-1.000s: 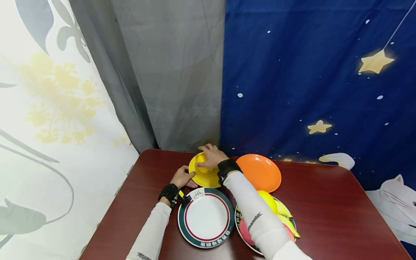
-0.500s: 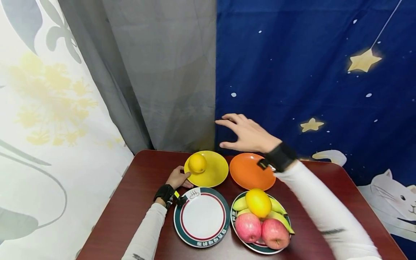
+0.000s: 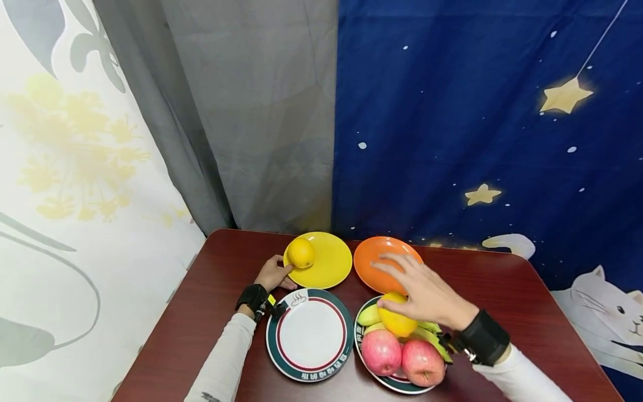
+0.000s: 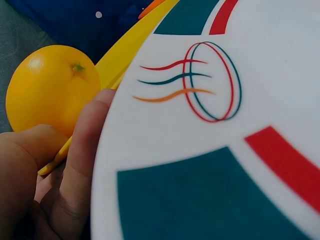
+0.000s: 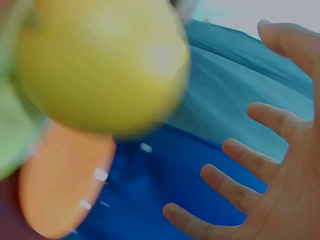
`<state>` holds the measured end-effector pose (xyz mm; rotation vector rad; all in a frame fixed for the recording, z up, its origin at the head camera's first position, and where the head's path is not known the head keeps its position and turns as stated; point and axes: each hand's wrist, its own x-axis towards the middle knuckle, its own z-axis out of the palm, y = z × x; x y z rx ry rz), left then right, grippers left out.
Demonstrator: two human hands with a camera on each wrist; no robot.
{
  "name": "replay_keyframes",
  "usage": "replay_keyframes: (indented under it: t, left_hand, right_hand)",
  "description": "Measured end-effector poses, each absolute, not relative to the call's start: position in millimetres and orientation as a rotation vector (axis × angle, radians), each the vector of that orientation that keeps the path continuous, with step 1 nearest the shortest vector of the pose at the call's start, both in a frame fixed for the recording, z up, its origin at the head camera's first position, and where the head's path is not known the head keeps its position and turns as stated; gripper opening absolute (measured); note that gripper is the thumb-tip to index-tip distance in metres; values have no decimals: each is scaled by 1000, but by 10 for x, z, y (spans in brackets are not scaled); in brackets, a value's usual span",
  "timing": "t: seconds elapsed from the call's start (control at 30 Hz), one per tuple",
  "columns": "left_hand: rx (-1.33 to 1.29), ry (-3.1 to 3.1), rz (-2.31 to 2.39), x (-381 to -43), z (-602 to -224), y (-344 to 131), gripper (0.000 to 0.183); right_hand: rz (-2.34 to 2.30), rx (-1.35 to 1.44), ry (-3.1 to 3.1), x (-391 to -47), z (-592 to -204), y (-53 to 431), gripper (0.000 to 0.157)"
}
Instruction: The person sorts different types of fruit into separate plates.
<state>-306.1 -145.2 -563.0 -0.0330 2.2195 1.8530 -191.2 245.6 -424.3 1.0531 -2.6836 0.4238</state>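
My left hand pinches the near left rim of the yellow plate, with the thumb above and fingers beneath. On that plate's left side sits an orange, close to the thumb; its stem end shows in the left wrist view. My right hand hovers with spread fingers over the fruit plate, holding nothing. Below its palm lies a second orange, blurred in the right wrist view, on top of bananas behind two red apples.
A white plate with a green rim stands in front of the yellow one. An orange plate lies at the back, partly behind my right hand. Curtains hang behind the dark red table.
My right hand let go of the orange on the yellow plate, rose away to the right, then came down over the fruit plate. The left hand keeps its hold on the rim.
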Motion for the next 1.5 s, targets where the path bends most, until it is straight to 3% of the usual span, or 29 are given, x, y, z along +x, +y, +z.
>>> replay_keyframes:
  t: [0.23, 1.03, 1.33, 1.5]
  left_hand:
    - [-28, 2238, 1837, -3032, -5626, -1444, 40]
    - [-19, 2291, 1823, -3011, -5596, -1437, 43]
    - [-15, 2315, 1818, -2975, -5538, -1444, 42]
    - [-11, 2302, 1819, -3025, -5640, -1438, 43]
  right_hand:
    - [505, 1007, -2789, -1762, -4602, 2458, 75]
    - [756, 1076, -2940, -1782, -4662, 2479, 53]
    - [695, 1024, -2776, -2032, -4380, 2391, 43]
    - [744, 964, -2775, -2323, -4111, 2155, 59]
